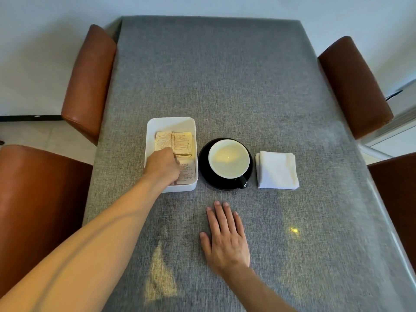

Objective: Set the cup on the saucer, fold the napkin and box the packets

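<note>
A black ceramic cup with a white interior stands on a round black saucer at the middle of a table covered in grey woven cloth, its handle turned toward the person. Just right of the saucer, apart from it, lies a white paper napkin folded into a square. Just left of the saucer sits a white rectangular plastic box holding beige printed paper packets; some lie in a stack at the far end and others flat at the near end.

The person's left hand reaches down into the box, its knuckles bent over the packets; the fingertips are hidden beneath the hand, so whether they pinch a packet cannot be told. The right hand rests palm-down on the cloth near the table's front edge, fingers straight and slightly spread, holding nothing, well short of the saucer.

Four brown leather chairs flank the table, two to each side. Patches of yellowish light fall on the cloth near the person.
</note>
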